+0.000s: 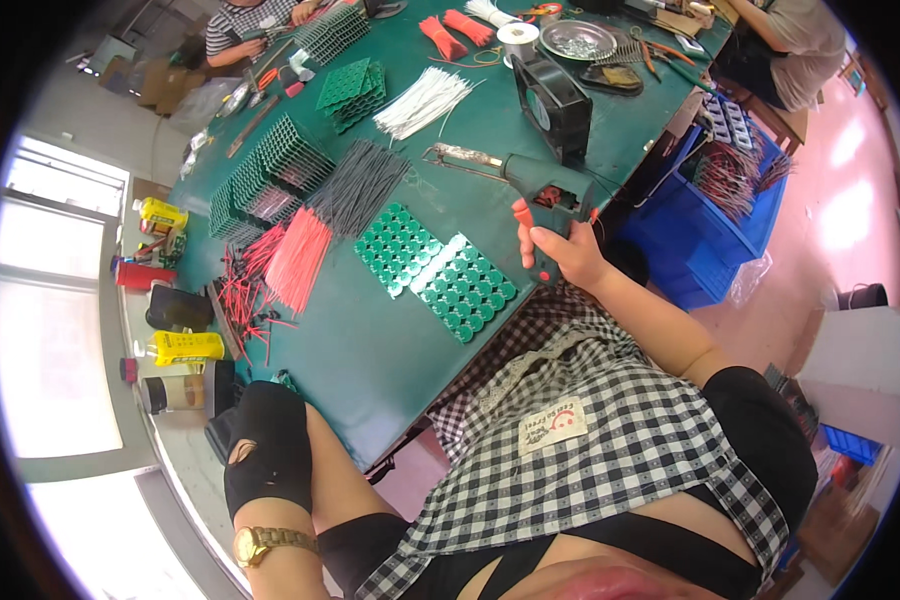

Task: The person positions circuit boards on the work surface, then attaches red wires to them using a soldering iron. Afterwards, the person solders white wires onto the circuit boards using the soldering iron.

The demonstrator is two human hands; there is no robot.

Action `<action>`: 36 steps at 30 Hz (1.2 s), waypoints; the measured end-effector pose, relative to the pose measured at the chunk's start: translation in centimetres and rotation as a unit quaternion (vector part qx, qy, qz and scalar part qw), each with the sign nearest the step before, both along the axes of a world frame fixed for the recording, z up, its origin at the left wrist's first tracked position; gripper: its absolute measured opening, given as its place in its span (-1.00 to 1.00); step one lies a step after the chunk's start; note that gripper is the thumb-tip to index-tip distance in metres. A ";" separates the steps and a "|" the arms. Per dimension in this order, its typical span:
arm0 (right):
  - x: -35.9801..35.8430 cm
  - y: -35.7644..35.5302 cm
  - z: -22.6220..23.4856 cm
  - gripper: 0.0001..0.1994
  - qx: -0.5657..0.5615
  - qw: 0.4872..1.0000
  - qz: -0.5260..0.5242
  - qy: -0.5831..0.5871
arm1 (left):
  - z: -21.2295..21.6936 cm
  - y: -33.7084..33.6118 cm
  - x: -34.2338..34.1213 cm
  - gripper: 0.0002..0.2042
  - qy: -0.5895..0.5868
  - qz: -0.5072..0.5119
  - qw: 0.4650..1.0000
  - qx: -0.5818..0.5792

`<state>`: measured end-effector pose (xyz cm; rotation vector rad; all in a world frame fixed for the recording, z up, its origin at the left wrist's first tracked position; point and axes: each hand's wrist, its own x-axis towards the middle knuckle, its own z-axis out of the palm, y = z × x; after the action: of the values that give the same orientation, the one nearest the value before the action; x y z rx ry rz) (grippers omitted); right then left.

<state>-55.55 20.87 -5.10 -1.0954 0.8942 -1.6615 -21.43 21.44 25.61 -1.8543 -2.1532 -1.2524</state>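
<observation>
My right hand (573,256) is wrapped round the grip of a dark green soldering gun (542,178), its orange trigger by my fingers. The gun's metal tip points left above the green table (340,370). Below the tip lie two green circuit board panels (397,250) with rows of round sections, set side by side at a slant. A black fan (555,105) stands on the table just beyond the gun. My left forearm, wearing a gold watch (255,547), bends down out of the lower left edge. My left hand is outside the picture.
Bundles of red wires (298,260), black wires (363,185) and white wires (425,103) lie left of the gun. Stacked green panels (270,175) stand beyond. A solder spool (518,40) and metal dish (578,40) are at the back. Blue crates (695,245) hold wires at right. Two people sit nearby.
</observation>
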 end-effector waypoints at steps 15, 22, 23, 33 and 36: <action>0.5 -0.3 0.5 -0.65 0.039 0.998 -0.040 -0.012 | 0.1 -0.8 -0.6 -0.86 0.105 -0.061 0.993 -0.006; 1.5 -0.5 0.9 -0.66 0.051 0.997 -0.033 -0.037 | 0.1 0.2 0.2 -0.86 0.142 -0.014 0.990 -0.021; 1.3 -0.5 0.6 -0.66 0.046 0.998 -0.033 -0.033 | 0.1 0.3 0.1 -0.86 0.146 -0.013 0.989 -0.023; 1.5 -0.8 1.1 -0.65 0.026 0.999 -0.033 -0.014 | 0.6 -0.3 -0.6 -0.86 0.176 0.007 0.983 -0.061; 1.7 -0.7 1.1 -0.64 0.026 0.999 -0.044 -0.007 | 0.7 -0.2 -0.6 -0.86 0.181 0.029 0.980 -0.079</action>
<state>-53.87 20.21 -3.96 -1.0211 0.9833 -1.7061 -22.02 21.27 26.26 -1.8823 -2.1329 -0.6820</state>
